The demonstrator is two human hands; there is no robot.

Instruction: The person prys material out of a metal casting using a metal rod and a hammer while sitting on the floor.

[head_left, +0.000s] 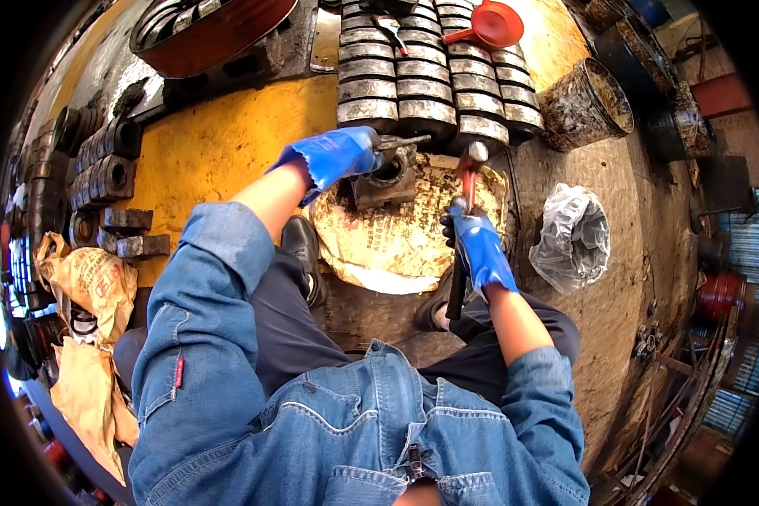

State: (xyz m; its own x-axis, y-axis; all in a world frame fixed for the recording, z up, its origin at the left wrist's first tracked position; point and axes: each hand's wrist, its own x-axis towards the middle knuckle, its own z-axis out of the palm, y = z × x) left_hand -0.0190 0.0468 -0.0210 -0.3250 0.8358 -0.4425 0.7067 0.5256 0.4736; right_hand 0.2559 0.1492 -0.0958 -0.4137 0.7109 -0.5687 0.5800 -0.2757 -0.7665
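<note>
My left hand [339, 158], in a blue rubber glove, is closed around a thin metal chisel [413, 139] that points right. Just below its tip, a dark metal block with a round hole [388, 187] sits on a stained, whitish round pad [379, 244] between my feet. My right hand [479, 244], gloved the same way, grips a hammer [471, 180] with a red shaft and dark grip. The hammer's steel head is raised to the right of the block, apart from the chisel.
Rows of thick metal rings [422, 87] lie beyond the block, with a red dipper [496, 25] and a brush [391, 32] on top. A grimy bucket [584, 105] and a plastic-lined bin [572, 239] stand at right. More metal blocks [105, 177] and paper sacks [93, 291] are at left.
</note>
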